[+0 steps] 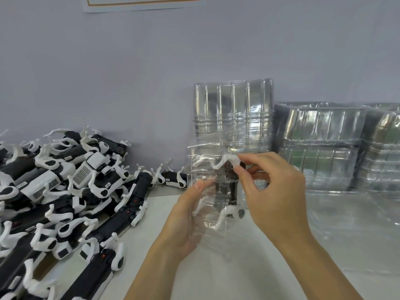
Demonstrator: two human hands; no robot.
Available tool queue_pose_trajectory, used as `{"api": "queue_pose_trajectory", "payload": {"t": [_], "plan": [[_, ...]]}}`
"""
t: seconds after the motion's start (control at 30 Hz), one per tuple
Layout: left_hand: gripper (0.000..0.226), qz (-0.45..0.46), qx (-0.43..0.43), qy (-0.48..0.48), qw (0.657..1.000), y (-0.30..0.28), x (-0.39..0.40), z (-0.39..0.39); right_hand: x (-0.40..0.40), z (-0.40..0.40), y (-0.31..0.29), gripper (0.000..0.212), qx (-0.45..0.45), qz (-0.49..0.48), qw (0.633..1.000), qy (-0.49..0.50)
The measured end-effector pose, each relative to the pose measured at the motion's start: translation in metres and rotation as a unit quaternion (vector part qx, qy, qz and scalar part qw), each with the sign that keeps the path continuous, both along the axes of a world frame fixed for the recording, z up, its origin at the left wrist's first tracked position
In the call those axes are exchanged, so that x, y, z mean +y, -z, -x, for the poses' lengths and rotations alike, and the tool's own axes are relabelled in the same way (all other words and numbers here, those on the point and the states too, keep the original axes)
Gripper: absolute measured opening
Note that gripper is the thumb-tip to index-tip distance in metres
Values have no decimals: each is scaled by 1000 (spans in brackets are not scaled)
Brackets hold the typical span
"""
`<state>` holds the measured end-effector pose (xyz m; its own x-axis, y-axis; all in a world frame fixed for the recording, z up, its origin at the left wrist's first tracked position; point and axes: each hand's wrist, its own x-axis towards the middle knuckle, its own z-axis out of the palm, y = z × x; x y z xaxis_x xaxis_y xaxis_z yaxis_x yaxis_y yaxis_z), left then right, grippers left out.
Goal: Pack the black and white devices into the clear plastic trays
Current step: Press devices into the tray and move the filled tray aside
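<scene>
A black and white device (227, 185) sits inside a clear plastic tray (207, 169) that is held upright above the white table (249, 278), in front of the person. The device stands on end in the tray, its black body running up the middle, one white curved clip at the top and another at the bottom. The left hand (186, 215) grips the tray from the left and from behind, its fingers curled round the lower part and the thumb laid across the front of the plastic. The right hand (275, 191) comes in from the right, with thumb and forefinger pinching the device's upper white clip at the tray's top edge; its other fingers are loosely bent.

To the left, well apart from the hands, a large pile of black and white devices (65, 191) lies on the table. Behind the held tray, a stack of empty clear trays (233, 113) stands against the pale wall (129, 61), and further tray stacks (324, 148) sit to the right of it.
</scene>
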<state>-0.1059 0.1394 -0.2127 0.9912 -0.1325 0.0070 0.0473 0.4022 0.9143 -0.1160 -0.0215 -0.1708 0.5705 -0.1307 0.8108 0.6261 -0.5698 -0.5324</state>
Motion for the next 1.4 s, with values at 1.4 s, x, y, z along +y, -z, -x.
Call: {"api": "queue_pose_trajectory", "payload": {"t": [1.4], "plan": [[25, -550, -209, -151, 794, 7, 5, -13, -98, -8, 7, 22, 521, 210, 795, 229]]}}
